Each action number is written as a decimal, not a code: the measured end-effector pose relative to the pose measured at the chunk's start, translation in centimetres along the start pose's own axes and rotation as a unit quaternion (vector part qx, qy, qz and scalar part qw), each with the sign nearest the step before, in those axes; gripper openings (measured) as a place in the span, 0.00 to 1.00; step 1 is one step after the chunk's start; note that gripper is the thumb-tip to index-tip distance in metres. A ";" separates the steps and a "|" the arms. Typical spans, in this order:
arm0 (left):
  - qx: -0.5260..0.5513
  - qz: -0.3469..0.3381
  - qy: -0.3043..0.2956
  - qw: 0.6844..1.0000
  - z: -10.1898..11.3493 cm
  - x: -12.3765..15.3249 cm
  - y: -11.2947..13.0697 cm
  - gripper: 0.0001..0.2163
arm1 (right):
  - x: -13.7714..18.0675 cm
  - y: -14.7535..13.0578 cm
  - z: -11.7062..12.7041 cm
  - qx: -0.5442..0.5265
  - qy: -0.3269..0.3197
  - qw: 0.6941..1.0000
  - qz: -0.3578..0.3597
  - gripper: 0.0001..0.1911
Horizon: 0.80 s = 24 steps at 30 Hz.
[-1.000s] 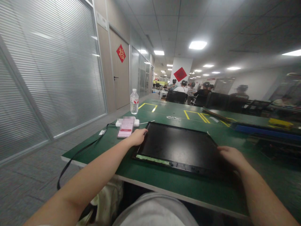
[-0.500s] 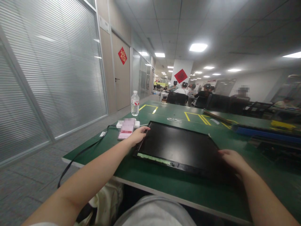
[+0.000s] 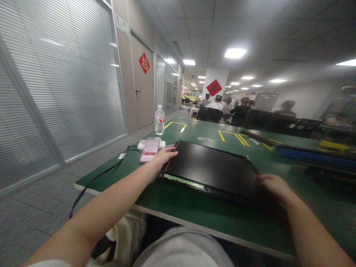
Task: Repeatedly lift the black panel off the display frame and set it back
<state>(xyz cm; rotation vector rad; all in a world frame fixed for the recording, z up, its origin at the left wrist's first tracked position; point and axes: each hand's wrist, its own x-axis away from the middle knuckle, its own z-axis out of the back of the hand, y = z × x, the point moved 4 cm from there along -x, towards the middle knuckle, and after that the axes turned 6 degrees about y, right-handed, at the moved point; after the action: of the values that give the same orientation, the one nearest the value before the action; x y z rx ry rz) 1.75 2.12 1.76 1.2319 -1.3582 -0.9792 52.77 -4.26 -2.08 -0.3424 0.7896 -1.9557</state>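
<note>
In front of me a black display panel [image 3: 214, 163] is held face up over the green table, its near edge a little raised. A green circuit strip [image 3: 185, 180] runs along the left part of that near edge. My left hand [image 3: 166, 155] grips the panel's left side, thumb on top and fingers at the edge. On the opposite side my right hand [image 3: 274, 185] is closed on the right edge; its lower fingers are hidden. A phone [image 3: 148, 151] lies just beyond my left hand.
A water bottle [image 3: 159, 120] stands at the table's far left, near a white power strip with a black cable [image 3: 104, 173]. Yellow tape [image 3: 239, 139] marks the green table [image 3: 194, 209]. A blue bar [image 3: 311, 155] and dark parts lie on the right. Several people sit farther back.
The display panel's near edge has come up a little, with both hands still on its sides. The view has shifted slightly.
</note>
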 end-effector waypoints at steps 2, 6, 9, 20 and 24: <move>0.006 0.023 0.000 1.000 0.0 0.0 -0.3 0.35 | 0.0 0.1 0.0 0.001 -0.005 1.000 -0.011 0.16; 0.003 0.038 -0.010 0.999 0.2 -0.1 -0.6 0.42 | -0.2 0.5 -0.2 -0.006 -0.004 1.000 -0.020 0.17; 0.013 0.042 -0.036 0.998 0.1 -0.2 -0.6 0.41 | -0.5 0.9 -0.2 -0.016 0.007 1.000 -0.022 0.18; -0.016 0.009 -0.085 0.996 0.2 -0.4 -1.1 0.32 | -0.6 0.8 0.0 -0.016 0.006 0.999 -0.027 0.16; 0.003 -0.002 -0.090 0.996 0.1 -0.2 -1.0 0.31 | -0.5 0.6 0.0 -0.012 0.013 0.999 -0.027 0.16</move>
<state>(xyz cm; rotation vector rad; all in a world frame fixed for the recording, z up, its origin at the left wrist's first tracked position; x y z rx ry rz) 1.83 2.12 0.76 1.1732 -1.5001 -1.1115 53.42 -4.06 -2.43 -0.3553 0.8285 -2.0063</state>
